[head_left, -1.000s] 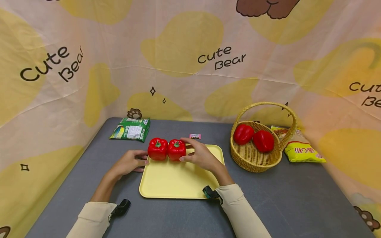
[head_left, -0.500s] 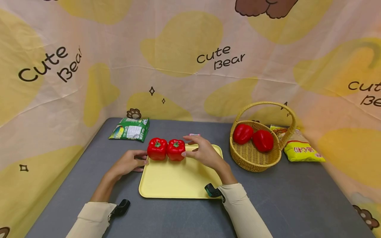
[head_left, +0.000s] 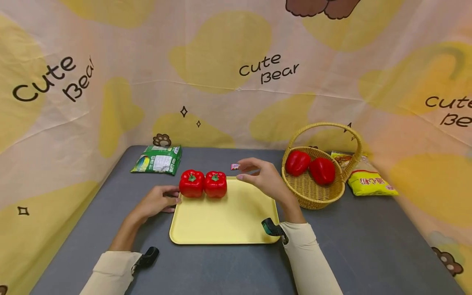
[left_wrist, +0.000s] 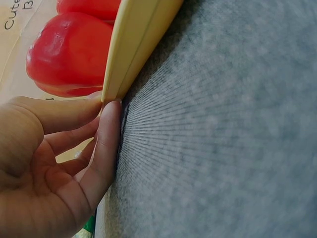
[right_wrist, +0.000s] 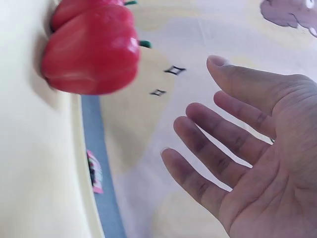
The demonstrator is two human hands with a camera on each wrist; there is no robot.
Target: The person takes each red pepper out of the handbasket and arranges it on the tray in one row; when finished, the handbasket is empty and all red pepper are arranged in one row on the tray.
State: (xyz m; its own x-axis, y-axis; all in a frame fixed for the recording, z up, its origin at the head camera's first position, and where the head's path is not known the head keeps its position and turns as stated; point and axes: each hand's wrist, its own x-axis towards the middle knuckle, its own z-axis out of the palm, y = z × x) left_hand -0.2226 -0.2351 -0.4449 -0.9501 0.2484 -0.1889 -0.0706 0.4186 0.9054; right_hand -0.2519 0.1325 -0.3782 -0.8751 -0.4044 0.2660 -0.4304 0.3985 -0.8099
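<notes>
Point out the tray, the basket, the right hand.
Tray (head_left: 225, 221): head view, bare floor.
Basket (head_left: 309, 189): head view, bare woven inside.
Right hand (head_left: 269, 179): head view, middle of the hand.

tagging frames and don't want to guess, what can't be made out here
Pink packet: head view, partly covered by the right hand; print too small to read.
Yellow bag: head view, left part behind the basket.
Nearer red pepper: left wrist view, base behind the tray.
Green bag: left wrist view, mostly hidden by the left hand, cut by bottom edge.
</notes>
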